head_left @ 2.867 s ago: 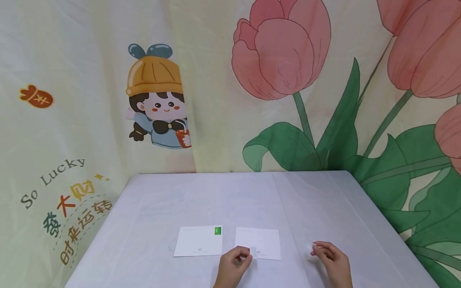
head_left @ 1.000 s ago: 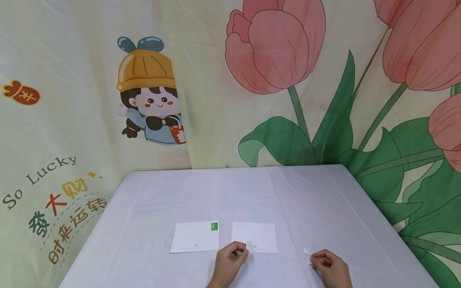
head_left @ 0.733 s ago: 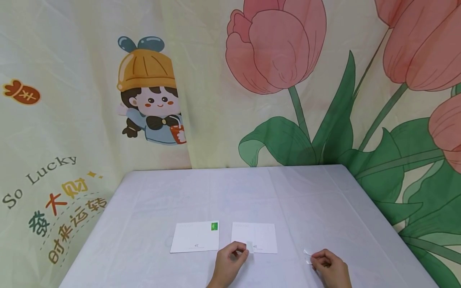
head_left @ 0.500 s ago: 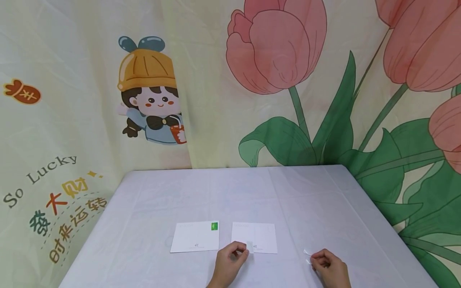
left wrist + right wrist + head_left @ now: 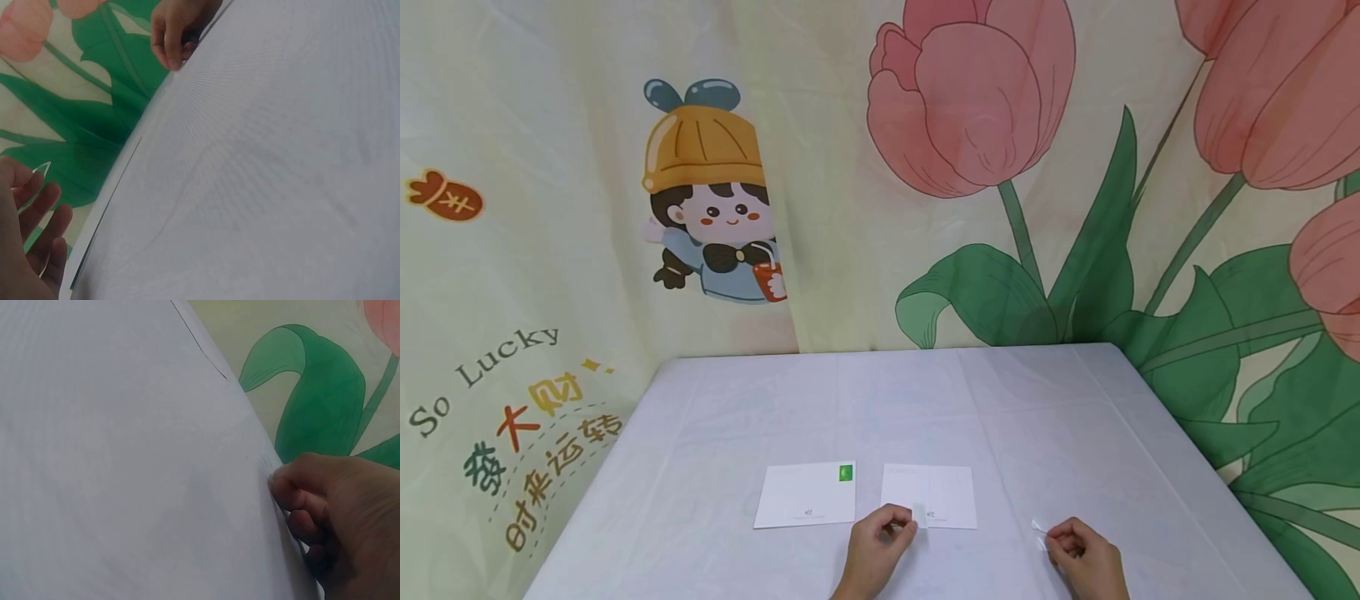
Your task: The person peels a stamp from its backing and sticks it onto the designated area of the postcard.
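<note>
Two white envelopes lie side by side on the white-covered table. The left envelope (image 5: 801,496) has a green stamp (image 5: 846,473) in its upper right corner; the right envelope (image 5: 951,492) has no stamp there. My left hand (image 5: 878,546) pinches a small pale slip (image 5: 921,516), about stamp size, between thumb and forefinger, over the right envelope's lower left part. In the left wrist view the slip (image 5: 42,168) pokes out past the fingertips. Further right, my right hand (image 5: 1084,554) pinches a piece of clear plastic film (image 5: 1040,527) close over the cloth.
The table (image 5: 880,408) runs back to a hanging cloth (image 5: 842,208) printed with tulips, a cartoon child and lettering. Its left and right edges slope away on both sides of the envelopes.
Since the earliest frame my right hand has come slightly lower and nearer, and the clear film shows more at its fingertips. The head view has shifted a little. Both hands stay nearly still during the last second.
</note>
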The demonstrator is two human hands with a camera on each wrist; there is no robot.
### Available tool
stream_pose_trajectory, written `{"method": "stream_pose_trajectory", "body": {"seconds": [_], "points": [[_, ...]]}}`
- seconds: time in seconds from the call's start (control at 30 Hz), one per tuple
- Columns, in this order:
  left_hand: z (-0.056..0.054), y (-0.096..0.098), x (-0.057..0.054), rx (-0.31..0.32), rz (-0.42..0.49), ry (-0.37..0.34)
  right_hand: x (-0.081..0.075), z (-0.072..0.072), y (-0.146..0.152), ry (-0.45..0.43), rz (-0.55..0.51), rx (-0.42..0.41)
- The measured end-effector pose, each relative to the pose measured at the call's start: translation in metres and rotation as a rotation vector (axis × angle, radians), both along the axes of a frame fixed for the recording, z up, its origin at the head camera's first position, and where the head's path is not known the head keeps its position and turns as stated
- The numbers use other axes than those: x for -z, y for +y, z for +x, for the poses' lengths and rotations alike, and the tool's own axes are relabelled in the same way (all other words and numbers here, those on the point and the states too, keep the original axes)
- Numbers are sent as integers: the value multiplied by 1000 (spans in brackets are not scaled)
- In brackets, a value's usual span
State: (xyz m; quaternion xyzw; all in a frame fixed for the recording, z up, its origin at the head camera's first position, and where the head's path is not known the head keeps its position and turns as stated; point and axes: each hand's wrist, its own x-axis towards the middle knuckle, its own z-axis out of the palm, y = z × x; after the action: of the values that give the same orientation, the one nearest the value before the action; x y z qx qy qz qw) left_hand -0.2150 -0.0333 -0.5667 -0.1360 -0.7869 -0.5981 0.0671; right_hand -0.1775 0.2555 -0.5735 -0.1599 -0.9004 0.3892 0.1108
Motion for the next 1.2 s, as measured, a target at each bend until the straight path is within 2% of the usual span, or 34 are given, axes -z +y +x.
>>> {"method": "stream_pose_trajectory", "body": {"seconds": [0.53, 0.77, 1.0, 1.1, 1.2], "points": [[-1, -3, 3, -9, 5, 1, -1, 0, -2, -7, 72, -29], [-2, -3, 4, -4, 13, 18, -2, 2, 0, 6, 103, -73], [0, -3, 1, 1, 12, -19, -4, 4, -2, -9, 43, -24], [0, -3, 1, 5, 17, -20, -5, 5, -3, 19, 18, -6], [0, -3, 1, 5, 19, -21, -6, 6, -4, 107, 23, 3]]}}
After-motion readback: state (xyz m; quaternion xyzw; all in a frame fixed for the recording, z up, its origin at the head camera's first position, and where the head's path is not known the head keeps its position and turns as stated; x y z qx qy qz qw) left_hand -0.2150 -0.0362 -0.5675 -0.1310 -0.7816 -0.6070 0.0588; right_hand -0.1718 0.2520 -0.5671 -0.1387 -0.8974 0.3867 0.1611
